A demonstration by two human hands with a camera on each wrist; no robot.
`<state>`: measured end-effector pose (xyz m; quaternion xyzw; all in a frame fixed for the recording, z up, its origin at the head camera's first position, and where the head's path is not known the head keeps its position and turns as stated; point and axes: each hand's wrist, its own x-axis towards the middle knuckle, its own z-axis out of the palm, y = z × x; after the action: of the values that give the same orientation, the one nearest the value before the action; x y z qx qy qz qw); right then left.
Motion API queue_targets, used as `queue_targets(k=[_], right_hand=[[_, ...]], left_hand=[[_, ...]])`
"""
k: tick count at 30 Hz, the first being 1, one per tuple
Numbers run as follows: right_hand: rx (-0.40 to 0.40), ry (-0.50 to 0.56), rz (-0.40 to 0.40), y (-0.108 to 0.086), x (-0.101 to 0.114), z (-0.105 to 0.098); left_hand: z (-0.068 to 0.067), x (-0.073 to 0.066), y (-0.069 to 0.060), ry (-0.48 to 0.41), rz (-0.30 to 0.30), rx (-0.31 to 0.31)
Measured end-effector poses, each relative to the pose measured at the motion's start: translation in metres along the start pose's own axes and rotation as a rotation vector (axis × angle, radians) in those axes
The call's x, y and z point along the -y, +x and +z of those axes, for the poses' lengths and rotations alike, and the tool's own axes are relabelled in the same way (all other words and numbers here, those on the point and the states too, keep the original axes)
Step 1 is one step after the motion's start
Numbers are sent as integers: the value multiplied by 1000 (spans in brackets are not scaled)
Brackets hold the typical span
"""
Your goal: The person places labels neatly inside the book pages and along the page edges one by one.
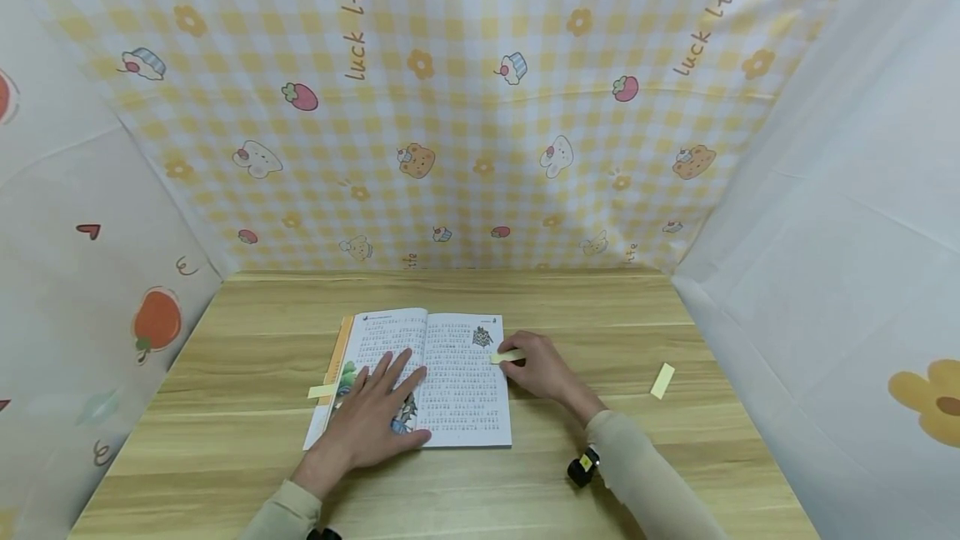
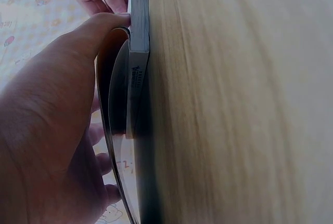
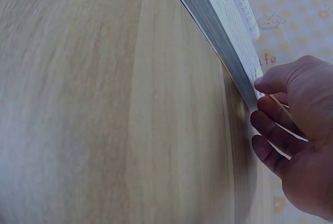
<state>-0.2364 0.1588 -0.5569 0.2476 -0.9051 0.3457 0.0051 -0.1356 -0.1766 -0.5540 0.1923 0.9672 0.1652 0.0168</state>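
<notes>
Right grip (image 1: 540, 367) pinches a yellow strip (image 1: 507, 357) at the book (image 1: 461, 402); left grip (image 1: 369, 419) lies spread, a seemingly placed tab (image 1: 322, 391) leftward. Right of both, a loose strip (image 1: 662, 381) remains.

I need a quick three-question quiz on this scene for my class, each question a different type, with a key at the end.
1. What does the right hand hold at the right edge of the open book?
A) a pencil
B) a pale yellow strip
C) a pair of scissors

2. True or false: the left hand rests on the book.

3. How many pale yellow strips show in the head view, and where are they?

Key
1. B
2. True
3. Three: the one in the right hand, a second strip at the book's left edge, and a third strip on the table, off to the right.
</notes>
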Motion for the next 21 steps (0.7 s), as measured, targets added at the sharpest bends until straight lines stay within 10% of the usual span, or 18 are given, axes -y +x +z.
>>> queue_targets(k=[21], right_hand=[[54, 7, 50, 4, 6, -1]], left_hand=[[-3, -1, -2, -15, -6, 10]])
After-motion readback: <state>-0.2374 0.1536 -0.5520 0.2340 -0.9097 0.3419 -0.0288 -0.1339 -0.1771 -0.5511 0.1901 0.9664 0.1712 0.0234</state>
